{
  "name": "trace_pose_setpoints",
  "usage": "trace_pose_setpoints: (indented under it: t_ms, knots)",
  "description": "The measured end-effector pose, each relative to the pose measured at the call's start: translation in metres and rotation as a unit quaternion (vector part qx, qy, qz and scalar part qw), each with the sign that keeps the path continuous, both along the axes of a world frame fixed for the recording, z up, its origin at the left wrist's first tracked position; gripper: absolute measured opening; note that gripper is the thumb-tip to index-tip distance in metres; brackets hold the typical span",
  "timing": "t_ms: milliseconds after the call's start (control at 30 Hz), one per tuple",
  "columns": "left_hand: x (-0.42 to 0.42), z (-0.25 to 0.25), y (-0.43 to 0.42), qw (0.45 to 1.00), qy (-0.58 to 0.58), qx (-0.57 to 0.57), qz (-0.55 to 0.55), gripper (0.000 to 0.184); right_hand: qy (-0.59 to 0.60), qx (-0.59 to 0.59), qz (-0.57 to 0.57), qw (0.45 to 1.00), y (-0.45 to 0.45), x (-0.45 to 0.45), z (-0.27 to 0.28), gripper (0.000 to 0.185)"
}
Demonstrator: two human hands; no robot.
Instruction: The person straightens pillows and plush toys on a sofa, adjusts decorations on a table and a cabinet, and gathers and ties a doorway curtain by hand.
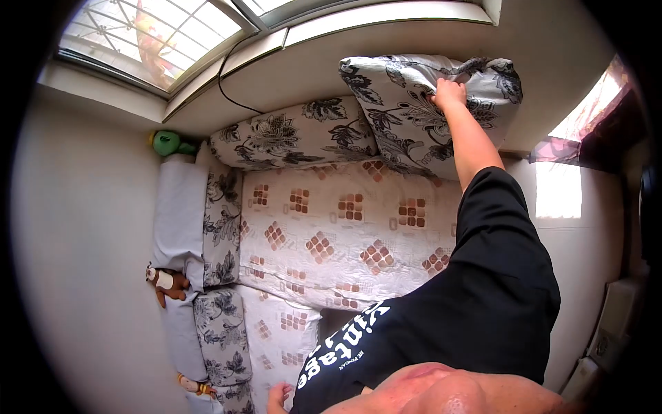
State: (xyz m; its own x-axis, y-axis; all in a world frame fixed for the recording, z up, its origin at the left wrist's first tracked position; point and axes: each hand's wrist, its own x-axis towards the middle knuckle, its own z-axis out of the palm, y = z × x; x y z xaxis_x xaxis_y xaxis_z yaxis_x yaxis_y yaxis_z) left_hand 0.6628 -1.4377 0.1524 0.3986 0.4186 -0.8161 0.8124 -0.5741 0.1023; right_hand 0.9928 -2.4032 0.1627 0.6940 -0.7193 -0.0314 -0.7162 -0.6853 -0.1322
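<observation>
My right hand [449, 92] reaches up and forward, its fingers closed on the upper part of a large white back cushion [407, 114] with a black leaf and flower print. The cushion stands tilted against the wall at the right end of the sofa's back row. Beside it, a matching cushion [296, 132] leans along the back. Low in the view, my left hand [278, 397] is only partly visible, its fingers apart and holding nothing, near the white sofa seat cover [324, 221] with brown square patterns.
More leaf-print cushions [222, 228] line the sofa's left side. A green plush toy [167, 143], a brown plush toy [167, 283] and a small yellow-striped toy [196, 386] rest along the grey-covered backrest [178, 214]. A barred window [158, 41] and a dark cable [222, 83] are above.
</observation>
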Motion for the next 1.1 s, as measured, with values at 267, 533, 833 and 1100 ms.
trace_pose_setpoints:
  t_ms: [267,533,833,1100]
  knots:
    - [0.137,0.046,-0.123,0.987,-0.139,-0.075,-0.007,0.032,-0.377,-0.147,0.115,0.907,0.094,-0.117,-0.092,0.011]
    - [0.208,0.064,-0.216,0.971,-0.112,-0.140,-0.161,0.038,-0.270,0.006,0.146,0.952,0.227,-0.253,-0.151,0.017]
    - [0.230,0.046,-0.428,0.658,-0.397,-0.085,-0.634,0.055,-0.244,0.075,0.165,0.953,0.247,-0.281,-0.163,0.020]
    - [0.232,0.035,-0.505,0.612,-0.294,-0.082,-0.730,0.044,-0.236,0.005,0.144,0.961,0.161,-0.195,-0.121,0.021]
